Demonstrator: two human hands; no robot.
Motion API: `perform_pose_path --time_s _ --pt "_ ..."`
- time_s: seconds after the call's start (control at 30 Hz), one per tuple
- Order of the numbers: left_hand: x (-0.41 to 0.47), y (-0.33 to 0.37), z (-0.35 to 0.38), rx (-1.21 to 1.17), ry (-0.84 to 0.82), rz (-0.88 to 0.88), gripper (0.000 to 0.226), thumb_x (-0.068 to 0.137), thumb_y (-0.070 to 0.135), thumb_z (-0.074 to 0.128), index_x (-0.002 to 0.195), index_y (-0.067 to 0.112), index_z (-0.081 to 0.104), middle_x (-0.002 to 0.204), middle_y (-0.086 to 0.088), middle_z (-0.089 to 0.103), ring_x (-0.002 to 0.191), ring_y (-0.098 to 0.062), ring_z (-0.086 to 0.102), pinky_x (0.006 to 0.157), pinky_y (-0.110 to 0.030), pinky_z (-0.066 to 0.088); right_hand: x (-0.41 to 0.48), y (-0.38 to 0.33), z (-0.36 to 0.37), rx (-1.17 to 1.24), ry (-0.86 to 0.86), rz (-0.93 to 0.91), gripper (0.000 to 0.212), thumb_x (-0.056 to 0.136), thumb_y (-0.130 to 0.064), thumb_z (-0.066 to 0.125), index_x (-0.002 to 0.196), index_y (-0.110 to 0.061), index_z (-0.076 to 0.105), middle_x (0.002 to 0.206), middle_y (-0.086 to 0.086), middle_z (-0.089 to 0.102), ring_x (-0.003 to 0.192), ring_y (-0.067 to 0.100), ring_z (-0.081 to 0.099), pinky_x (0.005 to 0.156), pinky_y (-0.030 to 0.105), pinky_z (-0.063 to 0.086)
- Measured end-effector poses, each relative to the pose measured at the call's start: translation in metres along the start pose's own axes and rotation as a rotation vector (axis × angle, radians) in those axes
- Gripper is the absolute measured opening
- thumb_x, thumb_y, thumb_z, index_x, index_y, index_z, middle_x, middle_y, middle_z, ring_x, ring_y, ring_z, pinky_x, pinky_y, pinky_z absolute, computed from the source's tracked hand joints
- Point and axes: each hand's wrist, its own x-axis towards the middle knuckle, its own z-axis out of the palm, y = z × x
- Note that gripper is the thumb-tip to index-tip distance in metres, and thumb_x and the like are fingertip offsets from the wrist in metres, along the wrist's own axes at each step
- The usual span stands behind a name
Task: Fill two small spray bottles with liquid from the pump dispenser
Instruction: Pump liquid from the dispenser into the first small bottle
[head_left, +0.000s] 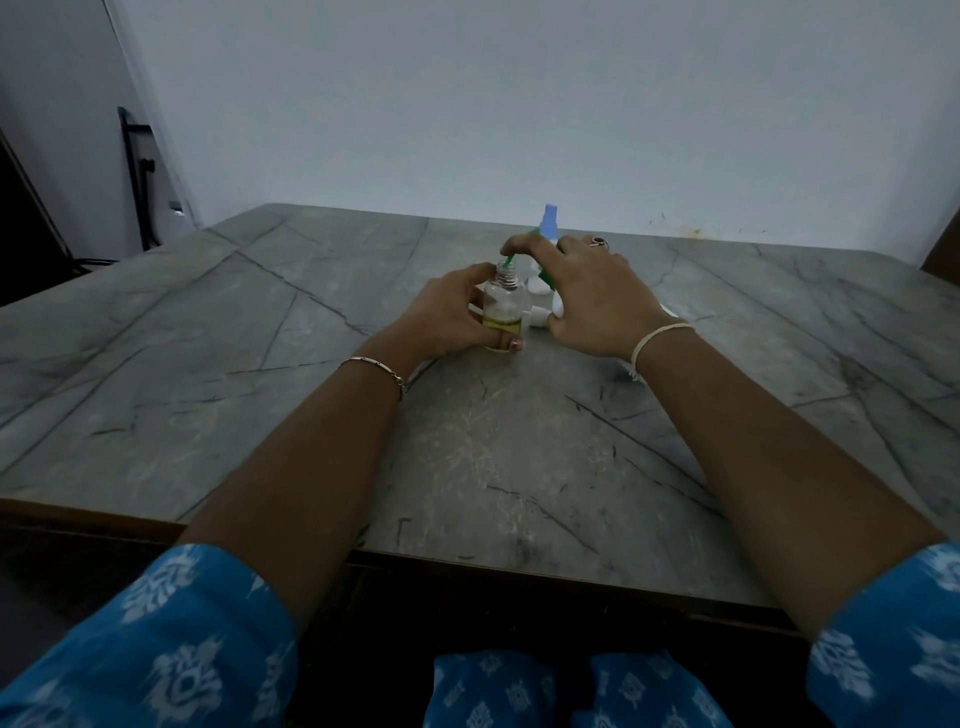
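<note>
A small clear spray bottle (503, 306) stands uncapped on the table, with yellow liquid in its lower part. My left hand (449, 314) grips it from the left, fingers curled round its body. The green nozzle of the pump dispenser (511, 257) reaches over the bottle's open neck. My right hand (587, 293) lies over the dispenser, covering most of its white body, with fingers on the pump head. A second small bottle with a light blue spray cap (548, 224) stands just behind. A white spray head (537, 315) lies by my right thumb.
The grey marble-pattern table (260, 364) spans the view, with its dark front edge near my lap. A pale wall runs right behind the bottles. A dark stand (136, 176) leans at the far left.
</note>
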Motion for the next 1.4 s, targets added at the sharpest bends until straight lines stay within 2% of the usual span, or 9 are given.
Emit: perform_pose_path --time_s 0.3,0.5,0.57,0.7,1.0,1.1,1.23,1.4 --pt "0.002 -0.001 -0.001 0.016 -0.017 0.009 0.092 0.058 0.035 0.091 0.139 0.021 0.047 0.129 -0.005 0.062 0.108 -0.021 0.063 0.098 -0.043 0.050 0.003 0.000 0.003 0.091 0.011 0.007 0.063 0.070 -0.013 0.058 0.127 -0.032 0.037 0.092 0.009 0.054 0.083 0.030 0.049 0.074 0.042 0.048" --pt "0.002 -0.001 0.000 0.006 -0.013 -0.021 0.098 0.057 0.039 0.091 0.140 0.019 0.045 0.128 -0.006 0.062 0.108 -0.023 0.063 0.099 -0.045 0.049 0.000 -0.004 0.002 0.003 0.018 0.016 0.072 0.076 -0.016 0.061 0.141 -0.034 0.035 0.088 0.005 0.046 0.086 0.027 0.046 0.077 0.040 0.044" --pt "0.001 -0.001 0.000 -0.002 -0.015 -0.024 0.100 0.056 0.039 0.091 0.142 0.017 0.043 0.129 -0.007 0.061 0.107 -0.024 0.064 0.100 -0.045 0.049 -0.002 -0.005 0.001 -0.022 0.005 0.009 0.078 0.078 -0.016 0.061 0.146 -0.036 0.030 0.090 0.005 0.044 0.090 0.030 0.048 0.080 0.043 0.047" --pt "-0.001 0.003 -0.001 0.021 -0.003 -0.026 0.102 0.062 0.031 0.089 0.146 0.013 0.035 0.138 -0.009 0.054 0.116 -0.024 0.059 0.104 -0.042 0.046 -0.003 -0.006 -0.002 -0.085 0.000 0.001 0.093 0.078 -0.016 0.061 0.153 -0.040 0.012 0.090 0.005 0.040 0.087 0.027 0.044 0.077 0.043 0.044" --pt "0.000 0.003 0.000 0.030 -0.008 0.011 0.091 0.059 0.033 0.090 0.138 0.018 0.046 0.129 -0.005 0.061 0.108 -0.021 0.063 0.099 -0.041 0.050 0.001 -0.010 0.000 -0.050 0.021 0.042 0.071 0.074 -0.014 0.066 0.137 -0.026 0.035 0.101 0.011 0.054 0.098 0.034 0.052 0.085 0.047 0.045" --pt "0.000 0.003 0.000 0.036 -0.005 0.003 0.093 0.062 0.032 0.089 0.142 0.017 0.043 0.132 -0.004 0.058 0.110 -0.020 0.060 0.099 -0.035 0.048 0.002 -0.011 0.001 -0.054 0.033 0.046 0.069 0.075 -0.014 0.066 0.136 -0.025 0.037 0.102 0.011 0.054 0.100 0.034 0.052 0.086 0.046 0.044" --pt "0.001 0.003 0.000 0.040 -0.010 0.000 0.095 0.061 0.034 0.089 0.142 0.019 0.042 0.132 -0.005 0.059 0.110 -0.022 0.061 0.100 -0.040 0.049 0.002 -0.011 0.003 -0.046 0.046 0.050 0.068 0.075 -0.014 0.067 0.135 -0.024 0.038 0.105 0.012 0.055 0.102 0.034 0.052 0.088 0.047 0.043" --pt "0.002 0.000 0.001 0.040 0.013 0.005 0.093 0.058 0.035 0.091 0.138 0.020 0.047 0.126 -0.005 0.063 0.107 -0.020 0.062 0.098 -0.041 0.050 0.000 -0.009 0.002 -0.081 0.036 0.039 0.075 0.075 -0.016 0.066 0.141 -0.028 0.033 0.098 0.008 0.049 0.100 0.033 0.051 0.085 0.047 0.044"
